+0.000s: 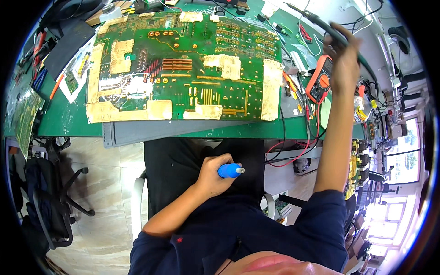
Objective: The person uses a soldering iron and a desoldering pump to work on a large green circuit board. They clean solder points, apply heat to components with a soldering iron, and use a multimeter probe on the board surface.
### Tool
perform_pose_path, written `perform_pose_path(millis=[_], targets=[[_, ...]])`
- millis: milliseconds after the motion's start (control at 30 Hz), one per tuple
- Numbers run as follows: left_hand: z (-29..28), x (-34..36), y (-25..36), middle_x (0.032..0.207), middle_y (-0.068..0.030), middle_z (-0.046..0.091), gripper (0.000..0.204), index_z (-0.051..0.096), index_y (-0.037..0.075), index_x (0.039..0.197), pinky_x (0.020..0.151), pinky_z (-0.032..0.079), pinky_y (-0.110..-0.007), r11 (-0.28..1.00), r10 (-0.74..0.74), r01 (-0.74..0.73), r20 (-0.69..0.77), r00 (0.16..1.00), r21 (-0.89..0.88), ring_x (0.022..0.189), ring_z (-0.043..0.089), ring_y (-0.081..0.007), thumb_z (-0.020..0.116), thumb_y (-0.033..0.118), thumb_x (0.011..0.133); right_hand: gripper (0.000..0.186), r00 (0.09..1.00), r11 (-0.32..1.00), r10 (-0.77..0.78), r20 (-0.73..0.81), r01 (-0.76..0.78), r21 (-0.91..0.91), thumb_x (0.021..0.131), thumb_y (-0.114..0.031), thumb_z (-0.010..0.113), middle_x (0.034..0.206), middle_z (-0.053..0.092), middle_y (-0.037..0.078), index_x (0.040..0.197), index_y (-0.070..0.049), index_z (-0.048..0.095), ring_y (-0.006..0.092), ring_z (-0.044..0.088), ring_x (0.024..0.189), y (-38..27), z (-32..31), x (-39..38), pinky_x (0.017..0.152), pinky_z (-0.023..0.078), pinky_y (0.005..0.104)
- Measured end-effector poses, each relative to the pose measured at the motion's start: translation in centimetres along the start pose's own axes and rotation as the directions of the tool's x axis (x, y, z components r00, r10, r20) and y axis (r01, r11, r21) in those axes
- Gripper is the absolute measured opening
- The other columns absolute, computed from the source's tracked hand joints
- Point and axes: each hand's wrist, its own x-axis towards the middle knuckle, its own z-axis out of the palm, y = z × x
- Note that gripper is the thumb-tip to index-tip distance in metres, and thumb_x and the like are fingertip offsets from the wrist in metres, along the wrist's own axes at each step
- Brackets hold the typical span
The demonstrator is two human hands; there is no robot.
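Note:
My left hand (211,178) is closed round a blue solder sucker (228,171) with a pale tip, held over my lap in front of the bench. Far out to the right, my right hand (344,62) is raised and grips a dark soldering iron (316,19), its thin tip pointing up and left. A large green circuit board (183,48) lies on the bench between and beyond my hands. Strips of cream tape (272,89) cover parts of its edges and face. Neither hand touches the board.
The board rests partly over a grey mat (137,133) on the green bench (68,123). An orange multimeter (319,79) with red and black leads stands to its right. Another circuit board (25,121) leans at the left edge. A black office chair (46,201) stands at lower left.

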Motion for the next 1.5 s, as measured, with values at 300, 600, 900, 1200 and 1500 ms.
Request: perform_pose_path(millis=[300, 600, 900, 1200, 1500], targets=[[-2.0, -0.3, -6.4, 0.064, -0.0114, 0.056, 0.025, 0.05, 0.003, 0.071, 0.051, 0.043, -0.03, 0.996, 0.043, -0.035, -0.092, 0.995, 0.083, 0.053, 0.057, -0.025, 0.074, -0.001, 0.069, 0.047, 0.893, 0.888, 0.406, 0.194, -0.436, 0.148, 0.098, -0.046, 0.038, 0.092, 0.068, 0.009, 0.115, -0.006, 0.056, 0.0163, 0.061, 0.081, 10.1, 8.8, 15.1, 0.071, 0.048, 0.0342], [-2.8, -2.2, -14.7, 0.1, -0.0131, 0.066, 0.022, 0.065, 0.001, 0.102, 0.086, 0.048, -0.037, 0.992, -0.091, 0.102, -0.146, 0.985, 0.071, 0.095, 0.062, -0.0274, 0.065, 0.002, 0.08, 0.041, 0.89, 0.918, 0.393, 0.233, -0.393, -0.048, 0.099, -0.035, 0.039, 0.111, 0.068, 0.01, 0.122, -0.005, 0.053, 0.0191, 0.063, 0.104, 17.9, 15.1, 22.9, 0.092, 0.048, 0.0339], [-3.7, -2.5, -17.4, 0.108, -0.0142, 0.062, 0.026, 0.061, 0.004, 0.111, 0.086, 0.048, -0.038, 0.907, -0.207, 0.174, 0.046, 0.977, 0.385, 0.098, 0.058, -0.0273, 0.061, 0.018, 0.089, 0.068, 0.797, 0.924, 0.38, 0.47, -0.354, -0.147, 0.097, -0.053, 0.038, 0.143, 0.045, 0.013, 0.146, -0.007, 0.028, 0.0265, 0.043, 0.131, 19.5, 19.3, 23.3, 0.109, 0.035, 0.0432], [-3.5, -2.7, -17.0, 0.107, -0.014, 0.062, 0.027, 0.062, 0.004, 0.111, 0.086, 0.048, -0.038, 0.917, -0.281, 0.235, 0.105, 0.954, 0.322, 0.099, 0.058, -0.0272, 0.06, 0.02, 0.09, 0.089, 0.642, 0.821, 0.563, 0.52, -0.503, -0.268, 0.091, -0.064, 0.044, 0.143, 0.043, 0.019, 0.152, -0.008, 0.009, 0.0309, 0.041, 0.133, 20.7, 18.3, 21.9, 0.113, 0.026, 0.0472], [-2.4, -1.4, -15.7, 0.111, -0.013, 0.062, 0.03, 0.061, 0.003, 0.113, 0.09, 0.046, -0.037, 0.987, -0.158, 0.157, -0.063, 0.985, -0.017, 0.102, 0.058, -0.0256, 0.067, 0.006, 0.084, 0.077, 0.596, 0.931, 0.282, 0.752, -0.359, -0.064, 0.095, -0.058, 0.039, 0.15, 0.032, 0.016, 0.147, -0.002, 0.027, 0.025, 0.02, 0.144, 15.1, 12.6, 18.4, 0.117, 0.015, 0.0445]])
